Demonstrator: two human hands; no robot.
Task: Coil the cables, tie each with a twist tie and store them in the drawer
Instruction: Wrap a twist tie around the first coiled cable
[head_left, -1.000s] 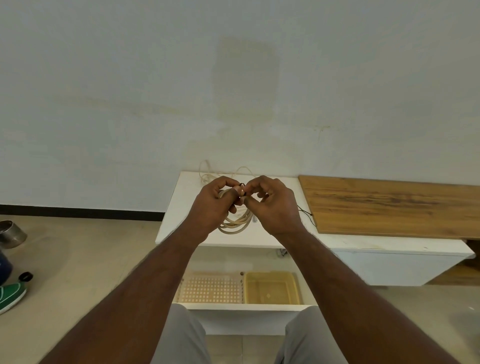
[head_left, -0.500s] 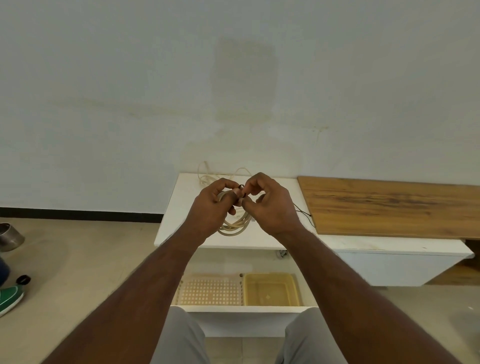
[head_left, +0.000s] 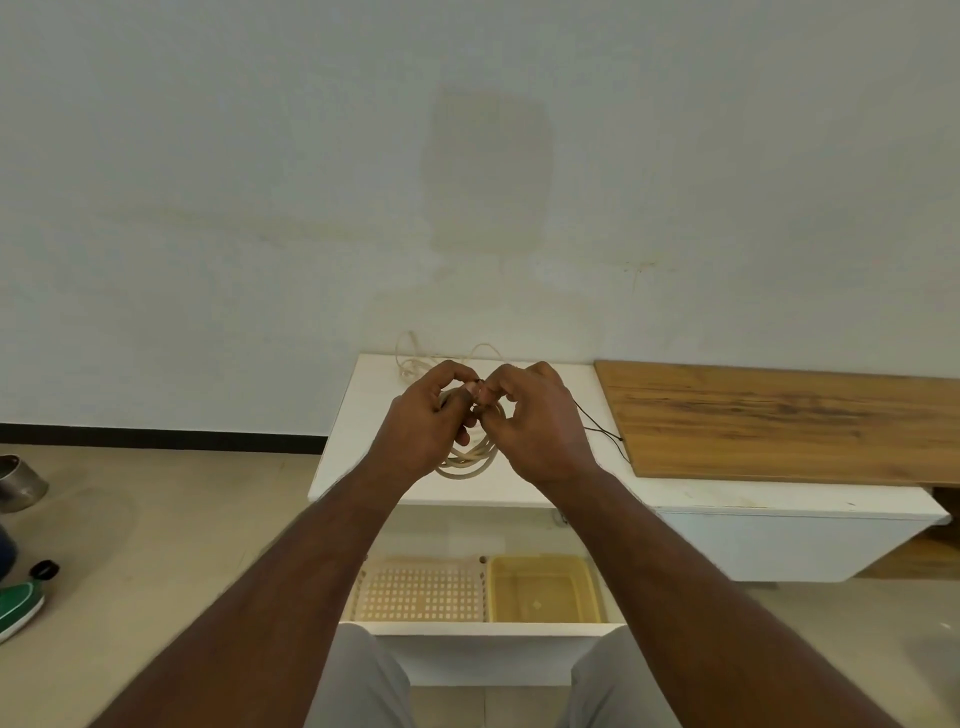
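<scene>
A cream coiled cable (head_left: 467, 460) hangs between my hands above the white cabinet top (head_left: 358, 441). My left hand (head_left: 428, 423) grips the top of the coil. My right hand (head_left: 537, 423) pinches a small dark twist tie (head_left: 481, 384) against the coil at my fingertips. A second, loose cream cable (head_left: 410, 358) lies at the back of the cabinet top by the wall. A thin black cable (head_left: 602, 431) runs out from behind my right hand. Below, the drawer (head_left: 483, 629) is pulled open.
Inside the drawer sit a perforated cream tray (head_left: 421, 592) and a yellow plastic tub (head_left: 543, 587). A wooden board (head_left: 779, 421) covers the cabinet's right part. On the floor at left are a metal pot (head_left: 21, 480) and a green shoe (head_left: 21, 608).
My fingertips have shifted slightly around the twist tie at the coil's top. The coil stays in the same place between my hands.
</scene>
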